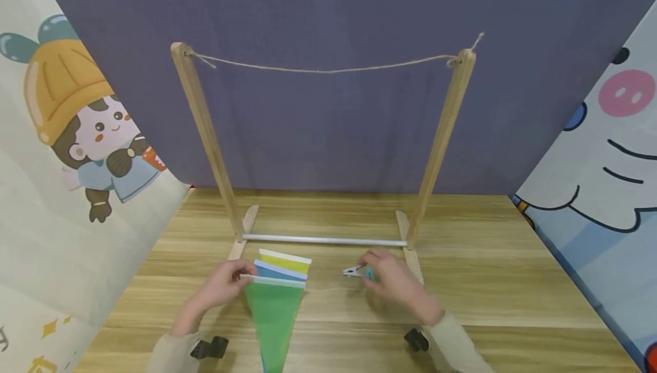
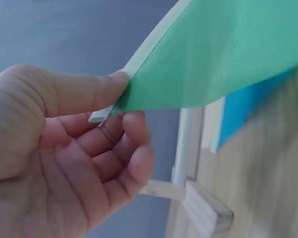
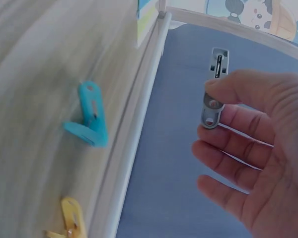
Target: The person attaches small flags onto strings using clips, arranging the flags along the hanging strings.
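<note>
My left hand (image 1: 226, 284) pinches the top left corner of a green pennant (image 1: 274, 316) between thumb and fingers, at its pale folded hem. The pennant's point hangs toward the near edge. Behind it lie a blue pennant (image 1: 279, 271) and a yellow pennant (image 1: 285, 262), both partly covered. To the right, my right hand (image 1: 395, 279) pinches a grey clothespin (image 3: 212, 113) by its handle end, its nose pointing left in the head view. A turquoise clothespin (image 3: 93, 119) and a yellow clothespin (image 3: 72, 215) lie on the table beneath the right hand.
Beyond the hands stands a wooden frame with a left post (image 1: 207, 133) and a right post (image 1: 443, 133). A slack string (image 1: 318, 71) joins their tops, and a white rod (image 1: 323, 240) joins their feet. A dark cloth (image 1: 328, 133) hangs behind.
</note>
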Demonstrator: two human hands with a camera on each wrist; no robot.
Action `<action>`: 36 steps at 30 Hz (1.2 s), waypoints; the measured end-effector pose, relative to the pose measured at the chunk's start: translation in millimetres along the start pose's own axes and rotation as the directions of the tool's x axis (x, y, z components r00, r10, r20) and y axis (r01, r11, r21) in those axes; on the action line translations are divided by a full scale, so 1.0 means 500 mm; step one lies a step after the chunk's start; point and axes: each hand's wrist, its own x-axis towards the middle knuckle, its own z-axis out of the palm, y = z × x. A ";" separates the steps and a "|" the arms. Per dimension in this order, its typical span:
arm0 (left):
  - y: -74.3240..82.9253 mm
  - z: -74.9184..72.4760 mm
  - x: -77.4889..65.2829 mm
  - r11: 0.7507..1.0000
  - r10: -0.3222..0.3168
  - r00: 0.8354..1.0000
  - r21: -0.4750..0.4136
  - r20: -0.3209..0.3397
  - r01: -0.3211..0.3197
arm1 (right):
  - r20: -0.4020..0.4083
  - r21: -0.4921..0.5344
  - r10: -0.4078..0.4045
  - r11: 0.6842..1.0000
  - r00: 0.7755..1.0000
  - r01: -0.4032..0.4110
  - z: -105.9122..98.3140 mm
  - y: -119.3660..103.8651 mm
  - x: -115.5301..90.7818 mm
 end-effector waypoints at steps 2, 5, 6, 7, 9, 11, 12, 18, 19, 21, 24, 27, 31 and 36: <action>0.007 -0.004 -0.002 0.998 0.005 1.000 -0.068 0.024 -0.003 | -0.001 -0.006 0.004 1.000 1.000 -0.004 -0.007 0.002 0.003; 0.014 -0.009 -0.004 0.983 0.003 0.997 -0.185 0.071 0.010 | -0.016 -0.015 -0.006 1.000 1.000 0.005 -0.018 0.005 0.008; 0.017 -0.010 -0.004 0.975 0.004 0.996 -0.222 0.086 0.015 | -0.025 -0.020 -0.012 1.000 1.000 0.012 -0.022 0.007 0.009; 0.020 -0.011 -0.004 0.967 0.005 0.995 -0.253 0.102 0.021 | -0.036 -0.024 -0.021 1.000 0.999 0.020 -0.025 0.009 0.009; 0.028 -0.013 -0.002 0.954 0.020 0.992 -0.300 0.122 0.018 | -0.058 -0.022 -0.042 0.999 0.997 0.041 -0.033 0.013 0.011; 0.038 -0.016 0.000 0.943 0.048 0.990 -0.333 0.133 -0.002 | -0.076 -0.014 -0.061 0.998 0.995 0.060 -0.041 0.018 0.013; 0.043 -0.018 0.002 0.938 0.066 0.989 -0.346 0.135 -0.015 | -0.080 -0.005 -0.068 0.998 0.995 0.068 -0.045 0.020 0.014; 0.081 -0.030 0.016 0.924 0.125 0.988 -0.372 0.091 -0.083 | -0.066 0.005 -0.079 0.997 0.995 0.080 -0.079 0.022 0.024; 0.088 -0.031 0.019 0.923 0.129 0.988 -0.375 0.081 -0.090 | -0.064 -0.003 -0.079 0.997 0.995 0.079 -0.086 0.021 0.026; 0.100 -0.033 0.026 0.919 0.142 0.988 -0.381 0.069 -0.105 | -0.065 -0.012 -0.084 0.996 0.994 0.084 -0.100 0.020 0.032; 0.117 -0.031 0.038 0.910 0.160 0.986 -0.393 0.046 -0.130 | -0.072 -0.009 -0.091 0.996 0.993 0.090 -0.119 0.019 0.038; 0.129 -0.028 0.051 0.908 0.175 0.985 -0.390 0.012 -0.157 | -0.071 -0.005 -0.093 0.996 0.993 0.093 -0.136 0.020 0.043; 0.142 -0.024 0.068 0.913 0.162 0.986 -0.375 -0.030 -0.161 | -0.066 -0.005 -0.105 0.995 0.992 0.104 -0.159 0.023 0.049; 0.159 -0.021 0.090 0.916 0.138 0.988 -0.370 -0.070 -0.155 | -0.067 -0.030 -0.119 0.993 0.991 0.117 -0.190 0.030 0.057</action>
